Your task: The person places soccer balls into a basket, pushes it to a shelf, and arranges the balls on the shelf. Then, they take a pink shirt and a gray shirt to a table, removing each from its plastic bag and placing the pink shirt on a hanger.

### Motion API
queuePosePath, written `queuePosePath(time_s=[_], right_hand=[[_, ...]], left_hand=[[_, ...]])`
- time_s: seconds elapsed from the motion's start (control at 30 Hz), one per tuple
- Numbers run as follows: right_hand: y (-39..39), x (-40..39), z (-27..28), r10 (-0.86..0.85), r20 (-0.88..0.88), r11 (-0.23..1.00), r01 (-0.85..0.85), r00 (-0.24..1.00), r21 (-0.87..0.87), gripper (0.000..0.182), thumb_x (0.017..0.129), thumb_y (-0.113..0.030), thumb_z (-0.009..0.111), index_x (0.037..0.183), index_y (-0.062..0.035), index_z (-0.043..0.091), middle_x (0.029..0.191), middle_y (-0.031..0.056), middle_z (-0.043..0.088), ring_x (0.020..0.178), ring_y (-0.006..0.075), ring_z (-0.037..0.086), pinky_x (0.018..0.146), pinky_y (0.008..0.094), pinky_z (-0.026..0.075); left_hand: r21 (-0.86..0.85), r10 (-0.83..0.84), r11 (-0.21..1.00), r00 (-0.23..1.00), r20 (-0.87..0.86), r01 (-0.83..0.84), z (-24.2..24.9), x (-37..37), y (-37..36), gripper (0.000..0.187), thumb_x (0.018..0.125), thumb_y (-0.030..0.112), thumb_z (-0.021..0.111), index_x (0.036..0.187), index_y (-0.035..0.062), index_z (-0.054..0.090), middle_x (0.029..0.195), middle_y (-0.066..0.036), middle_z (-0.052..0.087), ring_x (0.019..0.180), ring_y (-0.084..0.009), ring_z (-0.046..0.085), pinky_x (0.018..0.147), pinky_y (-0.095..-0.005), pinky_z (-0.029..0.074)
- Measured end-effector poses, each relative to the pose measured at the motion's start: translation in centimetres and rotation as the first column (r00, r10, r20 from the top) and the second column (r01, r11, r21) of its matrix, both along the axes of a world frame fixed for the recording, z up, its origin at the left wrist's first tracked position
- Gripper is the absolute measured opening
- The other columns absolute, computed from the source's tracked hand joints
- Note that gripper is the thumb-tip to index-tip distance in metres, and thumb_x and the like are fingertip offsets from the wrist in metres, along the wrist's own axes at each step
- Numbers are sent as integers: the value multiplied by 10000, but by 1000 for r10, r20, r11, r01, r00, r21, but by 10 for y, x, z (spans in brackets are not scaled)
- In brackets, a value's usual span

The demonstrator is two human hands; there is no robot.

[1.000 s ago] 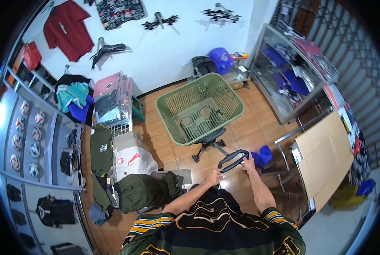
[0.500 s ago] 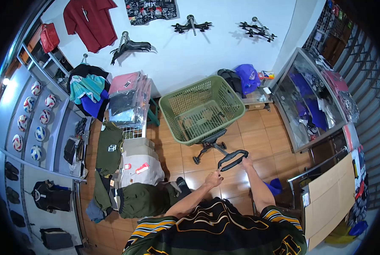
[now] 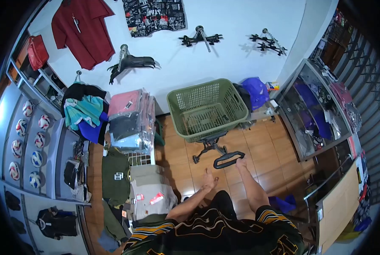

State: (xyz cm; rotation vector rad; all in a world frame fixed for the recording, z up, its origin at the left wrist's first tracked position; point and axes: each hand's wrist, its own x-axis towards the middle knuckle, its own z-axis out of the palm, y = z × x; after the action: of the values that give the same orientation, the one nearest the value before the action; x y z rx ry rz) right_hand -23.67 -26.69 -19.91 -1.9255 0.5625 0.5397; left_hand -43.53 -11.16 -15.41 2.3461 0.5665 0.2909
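A green plastic basket (image 3: 185, 135) with mesh sides rides on a black wheeled frame (image 3: 211, 146), forming a cart. Its black loop handle (image 3: 226, 164) points back toward me. My right hand (image 3: 241, 163) is closed around the right end of this handle. Off the handle, to its lower left, my left hand (image 3: 209, 182) is in the air with its fingers apart and holds nothing. The basket's mesh floor shows through its open top.
Left of the cart, folded clothes (image 3: 156, 191) and bagged garments (image 3: 128, 114) lie stacked. A glass display case (image 3: 298, 140) stands on the right, with a cardboard sheet (image 3: 339, 208) nearer me. A purple bag (image 3: 256, 91) sits beyond the basket. Tiled floor (image 3: 266, 148) lies between.
My left hand has let go of the handle and moved slightly down and left. The right hand stays on it. The view has shifted, and the cart sits nearer the back wall.
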Motion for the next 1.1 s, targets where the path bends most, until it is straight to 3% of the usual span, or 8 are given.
queuePosePath(time_s=[0.07, 0.1, 0.23, 0.4, 0.43, 0.83, 0.97, 1.1], right_hand=[[38, 12, 44, 36, -4, 997, -36, 999, -66, 777, 933, -75, 475, 1596, -181, 85, 1072, 258, 666, 877, 316, 726, 576, 404, 608], [52, 18, 53, 56, 70, 994, -49, 996, -94, 761, 926, -71, 480, 1594, -107, 118, 1058, 274, 682, 979, 357, 701, 726, 432, 609], [90, 54, 24, 91, 337, 988, -44, 937, -146, 681, 927, -90, 458, 1557, -23, 209, 1199, 329, 618, 1126, 446, 607, 942, 457, 495], [129, 109, 19, 84, 222, 996, -88, 972, 7, 656, 928, -119, 436, 1540, 17, 246, 1316, 366, 547, 1235, 486, 532, 1050, 476, 432], [133, 122, 2, 190, 366, 981, -166, 911, -96, 690, 930, -122, 443, 1558, 12, 192, 1301, 372, 556, 1213, 490, 547, 1029, 495, 439], [182, 182, 33, 259, 52, 964, -255, 964, -73, 781, 956, -79, 460, 1598, -34, 19, 1068, 310, 673, 967, 449, 653, 860, 510, 500], [178, 188, 15, 261, 21, 965, -260, 965, -12, 732, 1037, -136, 451, 1618, -119, 5, 892, 195, 663, 634, 242, 620, 540, 392, 502], [174, 191, -10, 271, 98, 961, -275, 958, 26, 778, 1043, -211, 510, 1618, -132, -8, 917, 195, 657, 645, 237, 629, 538, 384, 510]], left_hand=[[44, -108, 994, 989, 100, 104, 11, 55, 27, 726, 860, 242, 693, 1487, 36, 388, 1187, -265, 636, 1166, -417, 592, 1077, -528, 408], [65, -164, 986, 976, 142, 156, 15, 80, 38, 676, 867, 246, 686, 1460, 37, 436, 1175, -252, 642, 1187, -409, 579, 1065, -533, 409], [-50, -214, 976, 878, -427, 213, 33, 155, 80, 374, 920, 299, 626, 1195, 47, 658, 1182, -167, 665, 1249, -321, 547, 973, -504, 432], [149, -137, 977, 986, -92, 149, -8, 193, 128, 313, 916, 222, 623, 1177, 61, 689, 1209, -171, 667, 1143, -336, 619, 965, -505, 431], [136, -124, 982, 990, -63, 131, -4, 206, 137, 301, 911, 203, 626, 1169, 64, 697, 1211, -170, 668, 1134, -337, 624, 964, -502, 432], [86, -82, 992, 986, -144, 95, 10, 268, 187, 318, 884, 163, 652, 1172, 34, 695, 1193, -214, 676, 1118, -376, 628, 996, -498, 420], [-2, -106, 994, 962, -250, 110, 29, 269, 188, 357, 904, 183, 624, 1240, 69, 663, 1293, -206, 619, 1233, -368, 555, 1035, -512, 413], [9, -59, 998, 975, -213, 62, 3, 266, 190, 401, 900, 214, 628, 1275, 74, 645, 1315, -262, 591, 1253, -412, 537, 1062, -505, 410]])
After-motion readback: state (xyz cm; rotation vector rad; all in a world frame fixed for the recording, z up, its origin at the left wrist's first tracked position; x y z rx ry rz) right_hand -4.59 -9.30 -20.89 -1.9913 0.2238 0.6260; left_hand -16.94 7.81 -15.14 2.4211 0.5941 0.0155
